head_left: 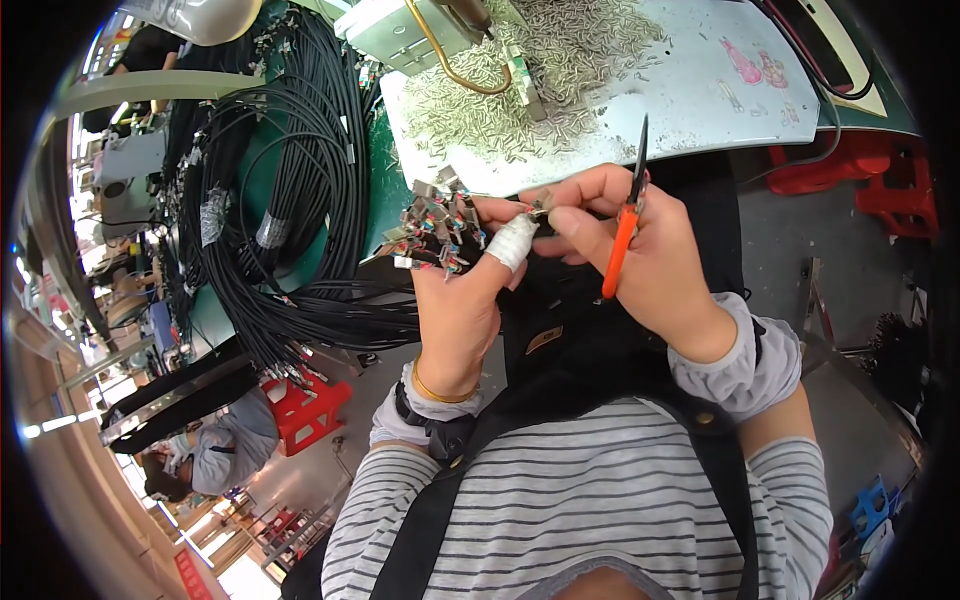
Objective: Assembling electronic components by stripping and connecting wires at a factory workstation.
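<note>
My left hand (455,315), its thumb wrapped in white tape (512,242), is closed around a bunch of black cables. Their ends (437,222) fan out beside the thumb, with small metal connectors and coloured wires. Between the fingertips of both hands sits one small cable connector (540,207), pinched and partly hidden. My right hand (655,265) pinches it with thumb and forefinger. Tucked in the same hand is an orange-handled cutting tool (622,250), its dark pointed blade aimed away from me; whether it is scissors or snips I cannot tell.
Ahead, a heap of small metal pieces (570,70) covers part of a pale board (690,110), beside a bench machine (405,40). Coiled black cables (310,170) lie on the green table at left. Red stools (305,415) stand on the floor; another person (225,450) sits farther left.
</note>
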Demonstrator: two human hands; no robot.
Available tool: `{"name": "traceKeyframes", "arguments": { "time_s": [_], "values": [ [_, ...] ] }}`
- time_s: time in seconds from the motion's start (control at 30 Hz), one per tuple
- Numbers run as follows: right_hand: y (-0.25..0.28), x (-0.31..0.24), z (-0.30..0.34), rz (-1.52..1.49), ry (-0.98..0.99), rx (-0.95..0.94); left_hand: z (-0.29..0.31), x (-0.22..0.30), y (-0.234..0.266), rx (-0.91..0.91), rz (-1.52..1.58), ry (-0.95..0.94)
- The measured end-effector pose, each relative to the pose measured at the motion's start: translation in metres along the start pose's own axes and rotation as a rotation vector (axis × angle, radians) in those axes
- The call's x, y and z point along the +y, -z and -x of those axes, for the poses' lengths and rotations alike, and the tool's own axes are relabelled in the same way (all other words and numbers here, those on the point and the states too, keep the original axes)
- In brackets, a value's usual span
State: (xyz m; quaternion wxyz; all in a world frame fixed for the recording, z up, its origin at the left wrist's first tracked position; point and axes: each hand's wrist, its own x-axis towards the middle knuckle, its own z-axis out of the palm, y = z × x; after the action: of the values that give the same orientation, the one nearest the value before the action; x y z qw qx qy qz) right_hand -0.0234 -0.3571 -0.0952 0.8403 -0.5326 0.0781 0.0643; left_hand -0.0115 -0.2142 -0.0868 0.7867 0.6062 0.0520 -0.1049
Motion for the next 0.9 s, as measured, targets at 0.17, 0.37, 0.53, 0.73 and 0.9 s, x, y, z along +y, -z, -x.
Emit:
{"name": "traceKeyframes", "arguments": {
  "time_s": [0.17, 0.37, 0.53, 0.73, 0.9],
  "values": [
    [0.017, -0.001, 0.002, 0.856, 0.179, -0.189, 0.001, 0.001, -0.003, 0.059, -0.092, -0.039],
    [0.010, 0.007, 0.003, 0.988, 0.213, -0.107, 0.001, -0.001, -0.003, 0.071, -0.083, -0.025],
    [0.017, 0.013, 0.000, 0.877, 0.085, -0.150, -0.015, 0.007, 0.000, -0.062, -0.060, 0.060],
    [0.020, 0.000, -0.017, 0.341, -0.015, -0.005, -0.065, 0.012, 0.003, -0.160, 0.236, 0.221],
    [0.018, -0.013, -0.059, 0.312, 0.230, 0.148, -0.094, 0.015, -0.006, -0.093, 0.209, 0.208]
  ]
}}
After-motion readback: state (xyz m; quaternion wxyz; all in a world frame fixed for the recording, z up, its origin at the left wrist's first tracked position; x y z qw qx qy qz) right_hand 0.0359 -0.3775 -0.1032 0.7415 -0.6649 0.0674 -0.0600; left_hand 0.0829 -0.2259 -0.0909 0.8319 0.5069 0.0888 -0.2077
